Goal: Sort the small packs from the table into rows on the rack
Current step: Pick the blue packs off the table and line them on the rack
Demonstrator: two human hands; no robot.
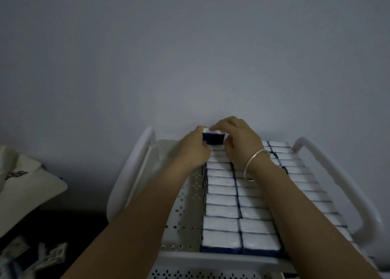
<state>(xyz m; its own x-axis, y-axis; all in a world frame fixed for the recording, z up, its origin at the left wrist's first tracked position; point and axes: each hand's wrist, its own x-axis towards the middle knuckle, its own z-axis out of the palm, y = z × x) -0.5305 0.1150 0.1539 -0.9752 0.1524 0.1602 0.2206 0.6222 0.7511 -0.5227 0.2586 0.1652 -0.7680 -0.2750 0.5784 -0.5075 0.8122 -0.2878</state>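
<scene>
Both hands are on one small pack (pixel 213 139), dark blue on the side with a white top. The left hand (pixel 195 147) pinches its left end with curled fingers, and the right hand (pixel 240 140) has its fingertips curled over the top and right end. The pack is clamped between them at the far end of the rack (pixel 190 194), just above the last pack of the left-hand row. I cannot tell whether it already touches that row.

A thin silver bangle (pixel 256 164) sits on the right wrist.

Below the hands the rows of packs (pixel 223 194) run towards me, packed edge to edge with their white tops up. There are three rows (the right one is partly hidden by the forearm). A bare strip of the perforated white shelf shows along their left side. Curved white handles rise at the left side (pixel 135 167) and the right side (pixel 337 183).

Well off to the left, on a dark surface (pixel 84 221), lie a few loose packs (pixel 48 255). Beyond them is a pale bag (pixel 27 186) with dark lettering too blurred to read. A plain grey wall (pixel 190 46) stands behind everything.
</scene>
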